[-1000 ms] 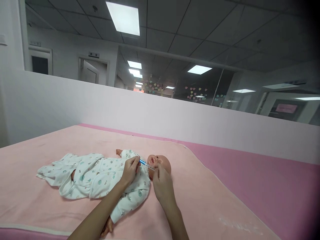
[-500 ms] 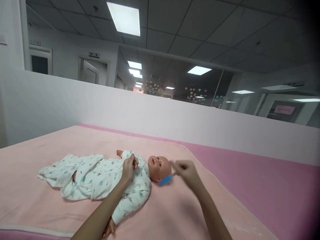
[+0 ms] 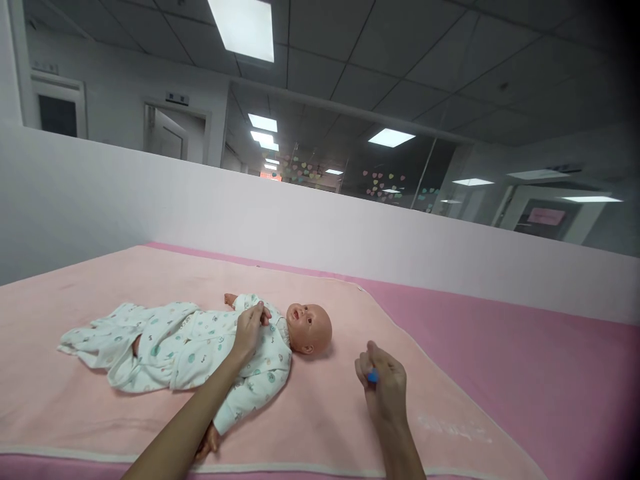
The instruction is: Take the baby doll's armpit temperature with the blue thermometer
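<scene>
A baby doll (image 3: 310, 330) in a white patterned outfit lies on its back, head to the right and mouth open. On its upper chest rests my left hand (image 3: 251, 327), fingers curled in; whether they hold anything is hidden. My right hand (image 3: 387, 383) is closed around a small blue object (image 3: 373, 376), of which only a short piece shows between the fingers. That hand is over the mat to the right of the doll's head, apart from it.
Beneath the doll is a peach-coloured mat (image 3: 320, 427) with a pale edging. A pink padded surface (image 3: 500, 333) shows beyond it on the right. A low white wall (image 3: 300, 220) runs behind, with glass above it.
My right hand has moved away from the doll's head, to the right and toward me, and turned, so less of the blue object shows. My left hand stays on the doll's chest.
</scene>
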`<action>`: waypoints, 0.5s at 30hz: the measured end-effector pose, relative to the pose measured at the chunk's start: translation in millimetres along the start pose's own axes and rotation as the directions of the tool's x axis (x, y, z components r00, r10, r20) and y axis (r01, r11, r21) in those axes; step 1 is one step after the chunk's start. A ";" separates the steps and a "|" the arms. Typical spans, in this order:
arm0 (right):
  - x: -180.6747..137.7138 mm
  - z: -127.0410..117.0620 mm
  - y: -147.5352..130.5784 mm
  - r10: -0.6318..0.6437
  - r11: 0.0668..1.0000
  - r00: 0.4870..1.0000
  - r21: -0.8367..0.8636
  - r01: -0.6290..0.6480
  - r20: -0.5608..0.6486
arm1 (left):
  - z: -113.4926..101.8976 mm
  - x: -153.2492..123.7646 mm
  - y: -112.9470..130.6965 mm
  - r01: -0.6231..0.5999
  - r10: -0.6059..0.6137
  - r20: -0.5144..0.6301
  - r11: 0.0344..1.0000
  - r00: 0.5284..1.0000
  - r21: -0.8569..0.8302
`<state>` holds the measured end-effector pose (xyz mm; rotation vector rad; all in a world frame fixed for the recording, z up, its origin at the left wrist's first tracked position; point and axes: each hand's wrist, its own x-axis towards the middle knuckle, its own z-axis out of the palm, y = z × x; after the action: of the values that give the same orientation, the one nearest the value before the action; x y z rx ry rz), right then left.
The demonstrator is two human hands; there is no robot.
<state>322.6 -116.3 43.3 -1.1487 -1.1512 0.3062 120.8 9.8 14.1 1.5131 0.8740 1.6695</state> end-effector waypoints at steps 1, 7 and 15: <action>-1.6 0.7 3.3 0.026 0.998 1.000 -0.057 -0.027 -0.007 | -1.8 -0.8 1.2 -0.057 0.055 0.016 0.993 0.998 0.103; -29.7 14.5 19.3 0.095 0.662 0.992 -0.749 0.002 0.087 | -16.6 1.6 8.6 -0.289 0.281 0.120 0.705 0.952 0.647; -61.2 47.5 34.4 0.152 0.293 0.971 -0.947 0.134 0.185 | -14.8 -0.3 2.1 -0.363 0.206 0.301 0.601 0.931 0.712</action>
<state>267.9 -118.2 -21.4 -2.2562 -1.6087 -0.3718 106.0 8.1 14.5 2.4626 1.3929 1.3665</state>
